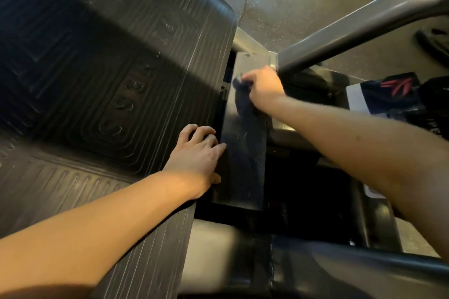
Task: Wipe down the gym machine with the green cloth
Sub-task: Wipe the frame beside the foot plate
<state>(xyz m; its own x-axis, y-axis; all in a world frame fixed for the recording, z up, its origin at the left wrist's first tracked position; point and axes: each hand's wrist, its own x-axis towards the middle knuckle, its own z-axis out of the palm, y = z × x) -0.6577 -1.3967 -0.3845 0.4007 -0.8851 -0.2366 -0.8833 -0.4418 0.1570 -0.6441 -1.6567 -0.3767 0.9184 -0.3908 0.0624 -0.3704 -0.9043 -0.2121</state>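
Note:
The gym machine's big ribbed rubber footplate (109, 75) fills the left half of the head view. Beside its right edge runs a flat dark metal plate (245, 153). My right hand (263, 88) grips a dark, bunched cloth (243, 99) and holds it against the upper part of that plate; the cloth looks almost black in this light. My left hand (198, 153) rests on the footplate's right edge, its fingers curled over the rim and its thumb on the metal plate.
A thick grey frame tube (352, 29) slants up to the right from just past my right hand. A black padded part (226, 250) lies below. A weight plate (435, 39) and a dark printed item (393, 94) sit at the right on the speckled floor (291, 2).

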